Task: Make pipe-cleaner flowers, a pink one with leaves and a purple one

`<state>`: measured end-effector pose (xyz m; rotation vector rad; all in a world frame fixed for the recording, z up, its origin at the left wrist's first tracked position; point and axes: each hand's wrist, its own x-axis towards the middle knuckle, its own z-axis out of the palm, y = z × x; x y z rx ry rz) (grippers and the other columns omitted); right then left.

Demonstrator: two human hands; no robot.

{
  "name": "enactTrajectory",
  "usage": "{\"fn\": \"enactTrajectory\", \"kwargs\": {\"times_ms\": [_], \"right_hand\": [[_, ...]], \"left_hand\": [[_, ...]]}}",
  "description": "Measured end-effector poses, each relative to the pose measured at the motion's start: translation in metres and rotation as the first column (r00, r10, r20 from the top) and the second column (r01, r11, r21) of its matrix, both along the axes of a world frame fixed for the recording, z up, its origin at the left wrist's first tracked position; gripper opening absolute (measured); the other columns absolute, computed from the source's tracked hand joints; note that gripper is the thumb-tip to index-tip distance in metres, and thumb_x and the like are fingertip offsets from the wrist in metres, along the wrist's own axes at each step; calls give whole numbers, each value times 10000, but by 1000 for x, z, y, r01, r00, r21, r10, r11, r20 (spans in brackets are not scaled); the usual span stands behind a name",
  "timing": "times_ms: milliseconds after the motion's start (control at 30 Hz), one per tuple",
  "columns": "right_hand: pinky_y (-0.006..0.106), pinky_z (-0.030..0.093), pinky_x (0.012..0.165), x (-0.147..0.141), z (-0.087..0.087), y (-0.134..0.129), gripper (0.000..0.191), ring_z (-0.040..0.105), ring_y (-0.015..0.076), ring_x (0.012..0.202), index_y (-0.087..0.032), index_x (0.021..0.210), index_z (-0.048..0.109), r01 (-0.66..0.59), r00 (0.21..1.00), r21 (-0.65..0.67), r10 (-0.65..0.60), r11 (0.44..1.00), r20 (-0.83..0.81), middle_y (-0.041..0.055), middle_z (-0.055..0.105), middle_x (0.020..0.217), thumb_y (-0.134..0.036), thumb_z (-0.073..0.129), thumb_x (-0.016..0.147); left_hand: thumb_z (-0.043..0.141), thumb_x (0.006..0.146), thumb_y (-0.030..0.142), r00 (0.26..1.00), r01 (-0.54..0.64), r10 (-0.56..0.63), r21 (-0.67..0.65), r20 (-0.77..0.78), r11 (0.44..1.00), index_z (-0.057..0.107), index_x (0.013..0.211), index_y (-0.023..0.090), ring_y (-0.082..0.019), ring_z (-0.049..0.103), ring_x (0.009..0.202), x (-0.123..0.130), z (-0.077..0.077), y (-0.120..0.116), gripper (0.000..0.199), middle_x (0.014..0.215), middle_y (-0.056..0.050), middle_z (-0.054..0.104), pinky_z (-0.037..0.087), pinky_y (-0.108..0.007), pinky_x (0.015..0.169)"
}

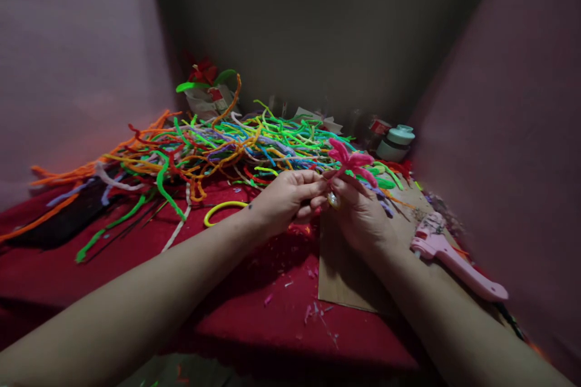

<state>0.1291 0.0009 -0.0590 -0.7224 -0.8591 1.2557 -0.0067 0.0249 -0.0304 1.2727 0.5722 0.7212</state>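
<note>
A bright pink pipe-cleaner flower (348,160) rises above my fingertips, its petals spread. My right hand (365,217) pinches it from below between thumb and fingers. From the other side, my left hand (288,198) is closed with its fingertips at the flower's base, meeting those of my right hand. The part between the fingertips is mostly hidden. Something shiny, perhaps a ring (333,200), shows at my right hand's fingers. Just beyond both hands lies a large heap of coloured pipe cleaners (254,145).
A pink hot glue gun (454,257) lies at the right, by a cardboard sheet (349,284). Left of my hands is a yellow ring-shaped handle (222,208). A pale green bottle (396,143) stands at the back. Pink scraps litter the red cloth (254,314).
</note>
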Motion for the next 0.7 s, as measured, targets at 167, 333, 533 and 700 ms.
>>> {"fn": "enactTrajectory", "kwargs": {"times_ms": [167,333,533,700], "right_hand": [[353,466,758,0,-5,1,138,598,203,833,-249,833,713,59,989,104,-72,993,128,8,692,818,-303,706,706],[290,436,652,0,-4,-3,147,554,137,672,-245,855,691,9,976,55,-20,998,216,-24,647,736,-337,701,740],[256,403,588,0,-5,-2,124,510,111,625,-234,860,701,-24,985,67,12,997,174,-22,634,739,-305,677,761],[278,443,621,1,0,0,148,567,153,725,-239,812,727,40,995,28,-42,999,86,-8,682,775,-245,733,664]], "left_hand": [[580,800,223,893,-244,426,639,-146,730,538,701,160,-52,396,508,3,-10,-2,125,581,50,490,315,-173,488],[533,831,236,928,-238,352,529,-124,814,543,687,157,-45,377,453,2,-7,-2,165,530,65,453,297,-167,440],[597,806,275,981,-178,188,158,-51,971,548,707,147,-20,347,343,1,1,0,169,484,65,483,239,-146,351],[632,777,221,993,-99,104,-83,56,992,567,731,135,-3,333,328,2,0,2,117,482,61,483,207,-117,334]]}}
